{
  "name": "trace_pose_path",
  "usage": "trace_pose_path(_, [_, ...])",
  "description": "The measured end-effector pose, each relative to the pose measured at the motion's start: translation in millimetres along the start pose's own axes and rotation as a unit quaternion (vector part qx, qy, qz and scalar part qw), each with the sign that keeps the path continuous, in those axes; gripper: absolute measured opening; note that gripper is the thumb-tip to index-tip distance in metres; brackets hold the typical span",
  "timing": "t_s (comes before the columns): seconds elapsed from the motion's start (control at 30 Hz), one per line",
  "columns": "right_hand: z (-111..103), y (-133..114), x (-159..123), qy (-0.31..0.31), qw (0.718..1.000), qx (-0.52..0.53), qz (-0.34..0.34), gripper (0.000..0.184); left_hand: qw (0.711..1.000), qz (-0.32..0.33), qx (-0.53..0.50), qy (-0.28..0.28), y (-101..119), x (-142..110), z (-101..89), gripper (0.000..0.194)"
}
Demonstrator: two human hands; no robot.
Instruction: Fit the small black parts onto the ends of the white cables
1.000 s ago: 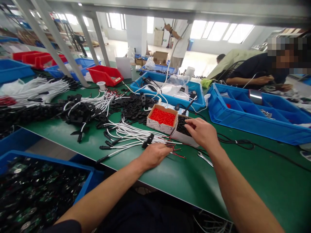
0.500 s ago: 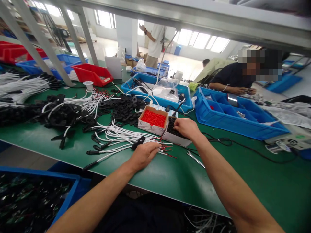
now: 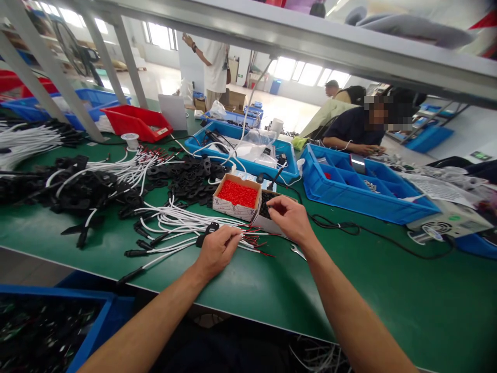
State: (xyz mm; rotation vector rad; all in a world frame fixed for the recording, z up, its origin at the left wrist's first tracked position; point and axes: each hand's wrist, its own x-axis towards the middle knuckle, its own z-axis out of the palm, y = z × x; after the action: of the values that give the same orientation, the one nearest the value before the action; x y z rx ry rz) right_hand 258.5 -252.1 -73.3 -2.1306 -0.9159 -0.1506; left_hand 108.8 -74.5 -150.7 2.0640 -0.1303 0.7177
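Note:
My left hand (image 3: pixel 217 249) rests on the green table (image 3: pixel 349 290), its fingers curled onto the red-tipped ends of a bundle of white cables (image 3: pixel 174 223). My right hand (image 3: pixel 289 217) hovers over a small carton of black parts (image 3: pixel 266 207), fingers pinched together; what they hold is too small to make out. A carton of red beads (image 3: pixel 236 194) stands just left of it. A small metal wrench (image 3: pixel 298 252) lies on the table under my right wrist.
Piles of black parts (image 3: pixel 186 176) and more white cables (image 3: pixel 27 140) cover the left of the table. Blue bins (image 3: pixel 361 186) (image 3: pixel 233 150) and a red tray (image 3: pixel 135 122) stand behind. A black cord (image 3: pixel 349 226) trails right. People sit and stand beyond the table.
The view has swung right and up. My right hand has drawn back a little from the black-parts carton with pinched fingers. My left hand stays on the cable ends.

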Motion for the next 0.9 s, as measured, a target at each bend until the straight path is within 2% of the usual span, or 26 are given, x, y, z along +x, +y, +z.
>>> trace_pose_path(0.07, [14.1, -9.0, -23.1, -0.014, 0.986, 0.163, 0.038, 0.015, 1.000, -0.004, -0.003, 0.016, 0.8, -0.6, -1.3, 0.016])
trace_pose_path(0.13, [29.9, -12.5, -43.9, -0.033, 0.955, 0.280, 0.088, 0.018, 1.000, 0.004, -0.003, 0.024, 0.6, -1.3, -1.4, 0.017])
trace_pose_path(0.3, [56.9, -1.2, -68.7, -0.022, 0.883, 0.435, 0.176, 0.027, 1.000, 0.012, -0.008, 0.011, -2.9, -2.0, 2.7, 0.022])
trace_pose_path(0.4, [60.8, 5.1, -69.6, -0.012, 0.846, 0.493, 0.203, 0.026, 1.000, 0.002, -0.008, -0.003, -3.6, -1.5, 5.0, 0.024])
trace_pose_path(0.5, [59.9, 5.3, -68.5, -0.020, 0.821, 0.526, 0.222, 0.028, 1.000, 0.005, 0.000, -0.009, -2.1, -0.8, 6.1, 0.023])
trace_pose_path(0.63, [58.8, 3.0, -68.0, -0.010, 0.803, 0.543, 0.246, 0.031, 1.000, 0.009, 0.024, -0.008, 0.9, 0.4, 6.5, 0.019])
trace_pose_path(0.77, [58.5, 3.5, -67.8, -0.030, 0.780, 0.568, 0.261, 0.032, 1.000, 0.006, 0.024, -0.008, 1.9, 1.2, 7.4, 0.018])
trace_pose_path(0.9, [57.5, 4.4, -67.7, -0.043, 0.774, 0.578, 0.253, 0.030, 1.000, 0.000, 0.016, -0.005, 1.7, 0.7, 7.6, 0.018])
